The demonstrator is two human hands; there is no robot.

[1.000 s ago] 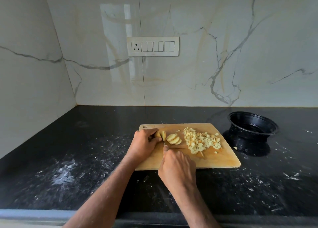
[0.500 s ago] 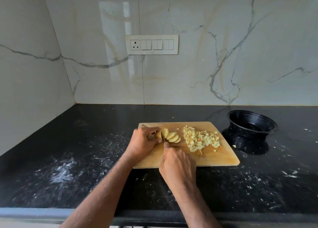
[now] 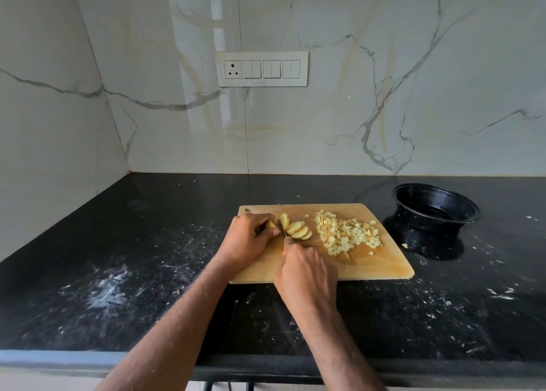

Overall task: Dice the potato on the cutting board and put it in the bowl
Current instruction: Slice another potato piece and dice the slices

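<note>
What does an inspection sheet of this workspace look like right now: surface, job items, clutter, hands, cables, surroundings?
Surface: black countertop, smeared with white residue.
Job's things: wooden cutting board; potato end under left fingers; fanned slices; diced pile; black bowl right of the board, no potato seen inside.
Clutter: stray potato bit off the board.
Hands: left hand holds the potato end; right hand grips knife, blade at the potato.
Cables: nothing seen.
Surroundings: marble wall, switch panel.
</note>
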